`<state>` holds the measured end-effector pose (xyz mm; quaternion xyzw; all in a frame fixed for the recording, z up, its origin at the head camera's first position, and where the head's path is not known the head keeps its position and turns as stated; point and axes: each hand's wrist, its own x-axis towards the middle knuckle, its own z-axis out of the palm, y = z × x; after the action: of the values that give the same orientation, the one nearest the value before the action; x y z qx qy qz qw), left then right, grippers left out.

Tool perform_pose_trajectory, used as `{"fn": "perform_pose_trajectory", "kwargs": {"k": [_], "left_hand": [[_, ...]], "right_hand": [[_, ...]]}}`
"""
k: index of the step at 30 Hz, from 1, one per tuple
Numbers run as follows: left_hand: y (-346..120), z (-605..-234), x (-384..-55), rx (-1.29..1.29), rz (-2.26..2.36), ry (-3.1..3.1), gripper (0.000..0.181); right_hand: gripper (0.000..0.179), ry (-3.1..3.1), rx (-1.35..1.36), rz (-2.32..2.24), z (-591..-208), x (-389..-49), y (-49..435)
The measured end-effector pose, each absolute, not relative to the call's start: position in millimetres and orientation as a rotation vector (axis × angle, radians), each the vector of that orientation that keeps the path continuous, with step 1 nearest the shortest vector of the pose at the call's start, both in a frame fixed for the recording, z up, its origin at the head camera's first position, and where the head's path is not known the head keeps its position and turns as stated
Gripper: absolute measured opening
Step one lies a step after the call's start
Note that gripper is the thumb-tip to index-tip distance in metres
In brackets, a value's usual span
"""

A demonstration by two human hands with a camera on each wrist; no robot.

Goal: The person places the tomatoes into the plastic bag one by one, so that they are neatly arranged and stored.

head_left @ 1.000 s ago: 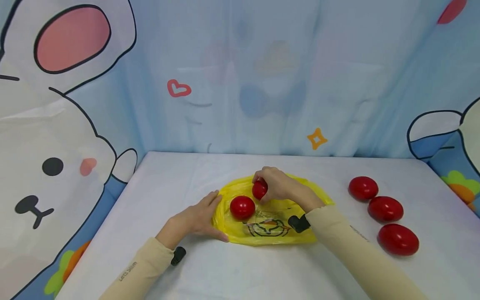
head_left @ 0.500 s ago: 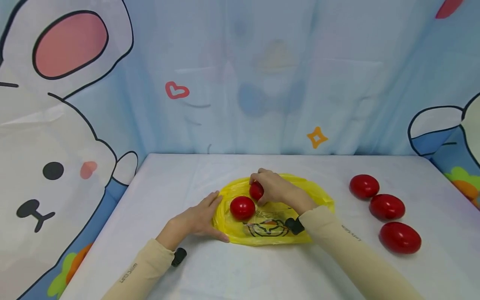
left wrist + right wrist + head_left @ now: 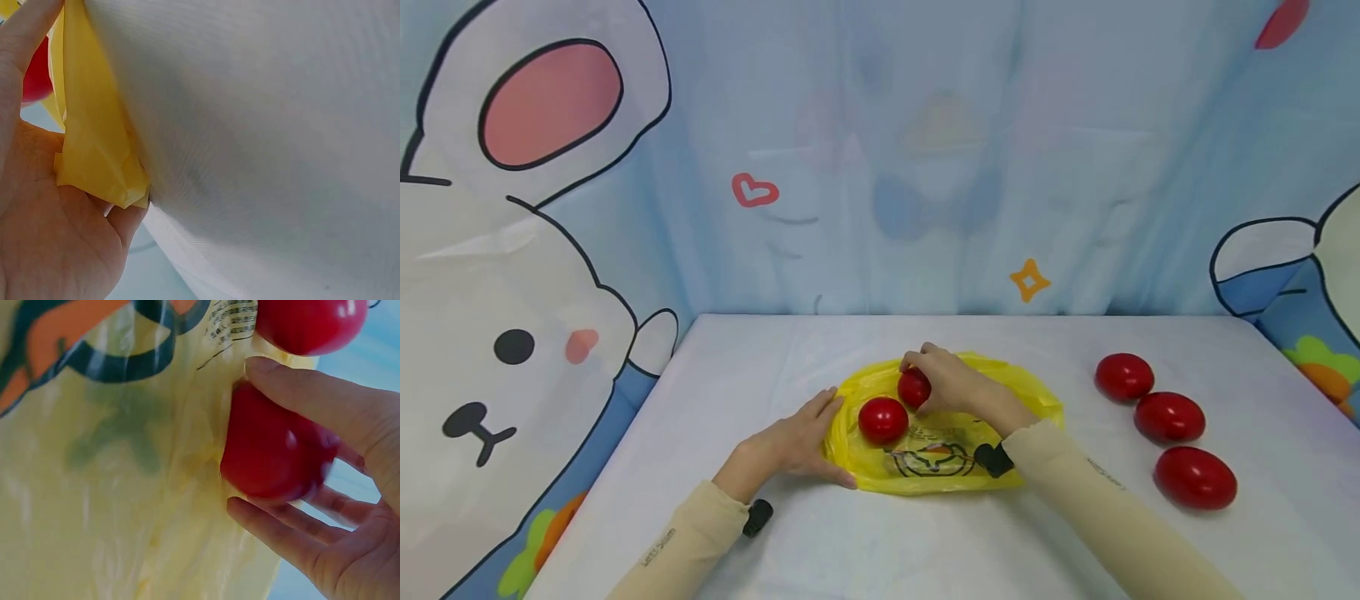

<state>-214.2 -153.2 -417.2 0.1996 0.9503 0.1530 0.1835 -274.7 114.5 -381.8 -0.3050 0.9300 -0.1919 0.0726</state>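
A yellow plastic bag [image 3: 940, 421] with a printed cartoon lies flat on the table. On its left part rests one glossy red round fruit [image 3: 883, 421]. Just behind and to the right of that, my right hand [image 3: 958, 386] grips a smaller-looking red fruit [image 3: 914, 388], thumb on one side and fingers on the other. The right wrist view shows this held fruit [image 3: 275, 444] close over the bag, partly hidden by the thumb. My left hand [image 3: 797, 437] touches the bag's left edge, thumb and fingers spread; folded yellow plastic [image 3: 94, 119] lies against it in the left wrist view.
Three more red fruits stand in a slanting row at the table's right: a back one [image 3: 1124, 377], a middle one [image 3: 1170, 417] and a front one [image 3: 1196, 478]. Behind the white tabletop [image 3: 760, 350] hangs a blue cartoon curtain [image 3: 850, 250].
The right hand has shifted slightly left with its fruit, closer to the fruit lying on the bag. The left hand keeps its place at the bag's edge.
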Motion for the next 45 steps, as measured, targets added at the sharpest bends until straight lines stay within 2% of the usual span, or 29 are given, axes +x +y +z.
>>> {"fn": "perform_pose_trajectory", "kwargs": {"k": [9, 18, 25, 30, 36, 45], "left_hand": [[-147.9, -418.1, -213.6, 0.566, 0.473, 2.668, 0.123], [-155.4, -413.4, -211.3, 0.602, 0.481, 2.672, 0.122], [-157.2, -413.2, -211.5, 0.599, 0.447, 2.676, 0.124], [-154.2, -413.7, -210.7, 0.615, 0.448, 2.658, 0.125], [-155.0, -414.6, -209.3, 0.611, 0.468, 2.651, 0.125], [-155.4, -413.3, -209.0, 0.613, 0.473, 2.657, 0.124]], "right_hand": [[0.059, 2.871, -0.894, -0.700, -348.6, -249.0, 164.6], [0.065, 3.030, -0.705, -0.706, -326.2, -203.5, 259.6], [0.072, 3.059, -0.497, -0.668, -336.7, -179.7, 336.0], [0.073, 3.028, -0.413, -0.660, -352.1, -161.2, 369.1], [0.066, 2.979, -0.417, -0.647, -374.3, -150.5, 384.6], [0.077, 2.976, -0.345, -0.610, -390.8, -145.4, 396.9]]}}
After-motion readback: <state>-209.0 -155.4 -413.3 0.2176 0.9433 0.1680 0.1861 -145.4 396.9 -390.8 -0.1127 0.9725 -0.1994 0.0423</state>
